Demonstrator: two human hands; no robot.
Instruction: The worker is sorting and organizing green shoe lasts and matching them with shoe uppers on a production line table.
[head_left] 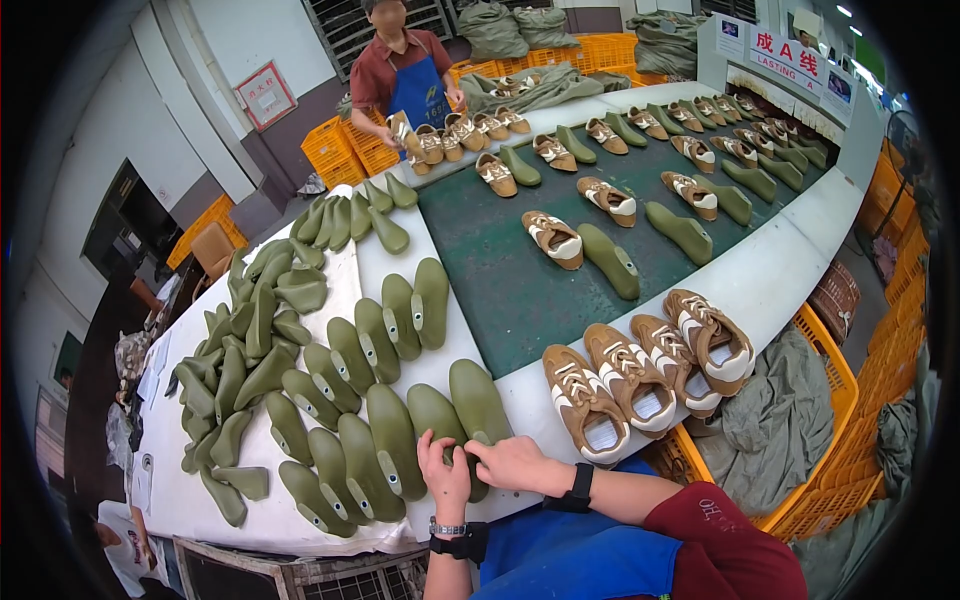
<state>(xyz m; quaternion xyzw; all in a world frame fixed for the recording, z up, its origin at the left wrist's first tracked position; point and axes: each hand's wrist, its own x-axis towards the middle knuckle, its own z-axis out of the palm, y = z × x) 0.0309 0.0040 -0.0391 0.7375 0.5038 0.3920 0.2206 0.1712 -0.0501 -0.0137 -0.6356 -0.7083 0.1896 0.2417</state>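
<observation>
Green shoe lasts stand in rows on the white tabletop (440, 268) in front of me. At the right end of the nearest row, my left hand (445, 468), with a metal watch at its wrist, has its fingers curled on the heel end of one shoe last (432, 408). Beside it, my right hand (515, 464) closes on the heel end of the neighbouring shoe last (478, 395). The two hands almost meet, and they hide the lower parts of both lasts. To their right stands a row of tan-and-white sneakers (628, 375).
A heap of lasts (245, 345) covers the table's left side. Sneakers and lasts sit on a green conveyor belt (490, 290) running to a machine (770, 80). Across the table a person (412, 85) in a blue apron handles sneakers. An orange crate (835, 400) with grey-green cloth stands right.
</observation>
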